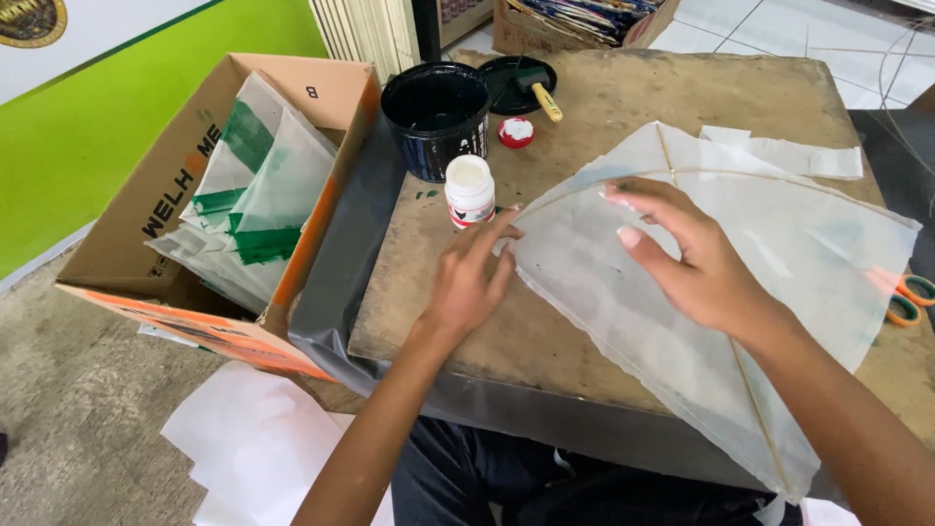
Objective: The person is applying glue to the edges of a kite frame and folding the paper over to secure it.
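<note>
The left hand [467, 278] lies flat on the wooden table [604, 107], fingers spread a little, holding nothing. Its fingertips [506, 219] press down the left corner of a thin white paper kite [682, 282]. The right hand [691, 258] is open too, with nothing held inside it. It hovers low over the kite, and its fingertips [618, 195] touch the paper near the bent stick [779, 177] that curves across the top of the kite.

The kite lies flat on the right part of the table. Its near corner hangs over the near edge. A straight stick [750, 390] runs down the middle of the kite, under the right wrist.

Just left of the left hand's fingers stands 1 small white bottle [470, 190] with no cap. Its red cap [516, 131] lies a little farther away. Beside the bottle and farther back is 1 black bucket [435, 117] with dark paint inside. The black lid [511, 83] sits right of the bucket, with a brush [541, 93] lying on it.

A strip of white paper [789, 153] lies on the far right of the table. The orange handles of scissors [908, 297] peek out at the right edge, past the kite.

Left of the table is 1 open cardboard box [170, 195] full of white and green kites [258, 185]. White paper sheets [258, 438] lie on the floor near it.
</note>
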